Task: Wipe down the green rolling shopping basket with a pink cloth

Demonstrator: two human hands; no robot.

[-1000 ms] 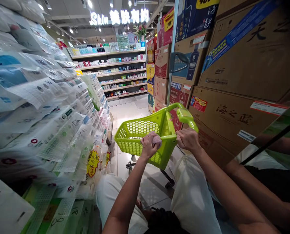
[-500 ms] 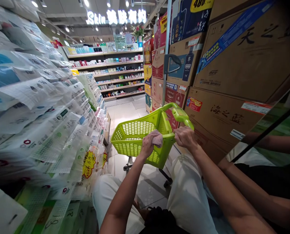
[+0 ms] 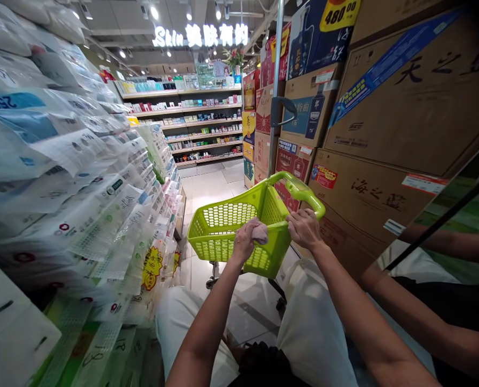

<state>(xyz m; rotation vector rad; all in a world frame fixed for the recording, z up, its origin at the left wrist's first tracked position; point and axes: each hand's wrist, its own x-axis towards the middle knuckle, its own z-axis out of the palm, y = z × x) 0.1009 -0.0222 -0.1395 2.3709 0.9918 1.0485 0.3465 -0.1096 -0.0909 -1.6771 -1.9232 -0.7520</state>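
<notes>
A lime-green plastic shopping cart [image 3: 227,226] stands in the aisle in front of me, its basket empty. My left hand [image 3: 244,243] is closed round a pinkish cloth [image 3: 259,232] and presses it on the cart's near rim. My right hand [image 3: 304,228] grips the same rim just below the green handle [image 3: 304,192]. My knees in light trousers show below both arms.
Stacked packs of tissue and toilet paper [image 3: 81,188] wall the left side. Large cardboard cartons [image 3: 384,134] tower on the right, with a metal post [image 3: 277,80] beside them. Tiled floor [image 3: 211,188] runs ahead to shelves of cosmetics [image 3: 199,123]. A reflection of my arms shows at right.
The left hand has slid the cloth slightly along the rim. The right hand keeps its grip. The cart and view have shifted only a little.
</notes>
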